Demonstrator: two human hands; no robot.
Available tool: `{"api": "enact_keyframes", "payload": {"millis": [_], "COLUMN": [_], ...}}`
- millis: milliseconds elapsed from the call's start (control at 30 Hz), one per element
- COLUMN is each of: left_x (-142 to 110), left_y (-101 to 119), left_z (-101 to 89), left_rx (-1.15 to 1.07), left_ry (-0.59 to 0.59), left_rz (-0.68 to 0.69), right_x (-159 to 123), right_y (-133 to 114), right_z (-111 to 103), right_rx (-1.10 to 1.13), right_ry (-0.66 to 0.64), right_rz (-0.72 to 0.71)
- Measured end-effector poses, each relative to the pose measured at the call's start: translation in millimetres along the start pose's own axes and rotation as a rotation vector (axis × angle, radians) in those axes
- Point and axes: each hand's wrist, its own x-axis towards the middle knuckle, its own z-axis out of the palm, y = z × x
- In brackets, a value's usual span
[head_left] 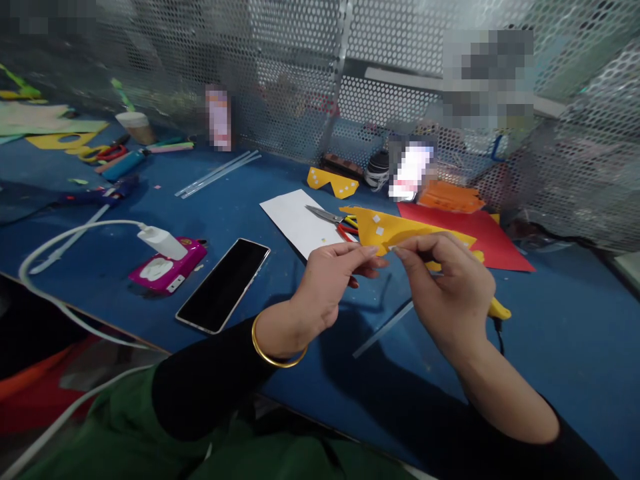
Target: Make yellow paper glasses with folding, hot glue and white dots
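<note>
My left hand (327, 277), with a gold bangle at the wrist, is closed in a pinch at the lower tip of a yellow paper cut-out (367, 230). Small white squares dot the cut-out, and part of it is hidden behind my right hand (447, 287). Thumb and forefinger of that right hand pinch a tiny white piece (393, 249), close to the left fingertips. Behind the left hand, scissors (325, 214) with red and yellow handles lie partly over white paper (297, 217). A smaller yellow cut-out (333, 182) with white squares stands further back.
A black-screened phone (224, 287) and a magenta power socket (170, 267) with a white plug lie left. A clear stick (383, 330) and a yellow tool (500, 309) with a black cord are near my right hand. Red paper (500, 243) lies right; perforated metal panels (295, 67) rise behind.
</note>
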Motion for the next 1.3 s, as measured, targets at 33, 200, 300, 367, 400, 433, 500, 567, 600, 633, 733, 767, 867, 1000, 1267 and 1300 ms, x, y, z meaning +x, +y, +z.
{"api": "enact_keyframes", "payload": {"millis": [33,200,300,367,400,433,500,567,600,633,733,767,867,1000,1267,1300], "left_x": [-0.2,0.2,0.3,-0.3,-0.7,-1.1,-1.7,-1.9,-1.9,-1.9,-1.9,-1.9,-1.8,-1.4,-1.0,-0.8], "left_y": [-0.6,-4.9,-5.8,-5.0,-4.4,-3.7,-2.5,-2.2,-2.3,-2.6,-3.9,-4.2,-4.6,-5.1,-6.3,-6.1], "left_z": [0.3,1.1,1.3,1.7,1.9,2.2,2.6,2.8,2.8,2.8,2.5,2.5,2.6,2.8,2.0,1.9], "left_rx": [0.010,0.036,0.052,0.052,0.049,0.044,0.034,0.028,0.028,0.029,0.032,0.033,0.026,0.024,0.022,0.026], "left_ry": [-0.003,0.028,0.043,0.028,0.016,0.006,-0.008,-0.016,-0.019,-0.022,-0.028,-0.032,-0.036,-0.031,-0.052,-0.052], "left_rz": [0.012,0.083,0.094,0.086,0.079,0.072,0.062,0.059,0.060,0.063,0.078,0.081,0.084,0.080,0.086,0.085], "right_x": [0.9,2.0,1.4,1.3,1.3,1.4,1.5,1.4,1.2,0.9,-0.1,-0.4,-0.7,-0.3,0.4,0.5], "right_y": [0.9,2.7,1.2,0.3,0.0,-0.2,-0.2,-0.1,0.0,0.2,0.6,0.7,0.8,0.4,-0.8,-1.0], "right_z": [-1.2,-2.0,-0.8,-0.7,-0.9,-1.1,-1.4,-1.3,-1.1,-0.7,0.6,0.9,1.7,2.2,1.7,1.4], "right_rx": [-0.009,-0.004,0.003,0.000,-0.001,-0.004,-0.007,-0.001,0.003,0.008,0.018,0.021,0.027,0.020,0.006,0.005], "right_ry": [-0.002,-0.057,-0.059,-0.060,-0.063,-0.064,-0.066,-0.068,-0.070,-0.072,-0.075,-0.075,-0.069,-0.055,-0.029,-0.029], "right_rz": [-0.006,-0.010,0.021,0.036,0.038,0.039,0.041,0.045,0.050,0.056,0.077,0.081,0.082,0.091,0.096,0.093]}}
